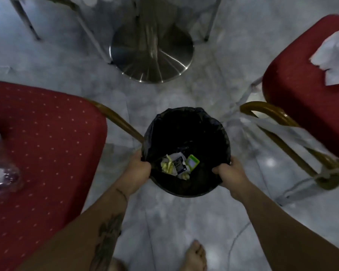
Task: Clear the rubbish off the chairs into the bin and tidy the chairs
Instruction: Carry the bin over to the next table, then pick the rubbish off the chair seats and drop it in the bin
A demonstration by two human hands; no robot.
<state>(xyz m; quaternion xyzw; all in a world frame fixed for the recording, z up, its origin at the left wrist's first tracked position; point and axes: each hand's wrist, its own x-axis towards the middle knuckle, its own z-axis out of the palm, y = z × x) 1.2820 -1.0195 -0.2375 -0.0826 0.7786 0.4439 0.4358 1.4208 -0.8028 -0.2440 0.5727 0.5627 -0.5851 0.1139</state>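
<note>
While the marble-patterned grey floor (184,222) is filling most of the view, the bin (186,124) is standing on it as the central landmark. To the left of the bin, a red dotted chair seat (47,143) is carrying blurred plastic rubbish (2,173) at its far-left edge. To the right of the bin, a second red chair (294,90) is bearing crumpled white paper (335,55). Beyond the bin, a round brushed-metal table base (152,53) is resting on the floor. The bin is appearing round and black, lined with a dark bag (155,124), and is containing yellow scraps (167,166), a dark printed wrapper (179,165) and a green packet (192,162). The left hand (139,169) is gripping the near-left rim, fingers curled over the edge. The right hand (230,172) is gripping the near-right rim in the same clenched manner. A bare foot (195,257) is standing on the floor nearer than the bin.
</note>
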